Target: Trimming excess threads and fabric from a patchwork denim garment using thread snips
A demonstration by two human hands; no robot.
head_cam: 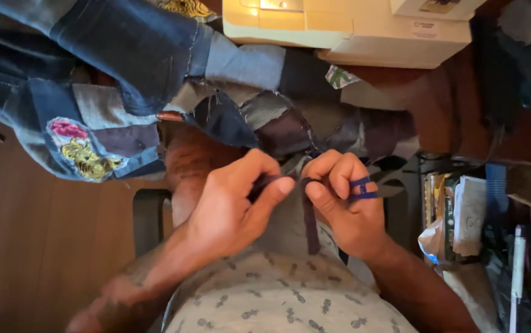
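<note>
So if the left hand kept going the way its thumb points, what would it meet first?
Most likely the right hand: the left hand points its thumb across a narrow gap toward the right thumb, with only the dark fabric strip pinched between them. Depth is hard to judge.

Patchwork garment (154,80) draped behind the hands, sewing machine (351,28) beyond it, cluttered shelf (481,216) to the right

Bare forearms, pale pineapple-print shirt (277,302), blue band (360,189) wrapped around 1 right finger.
</note>
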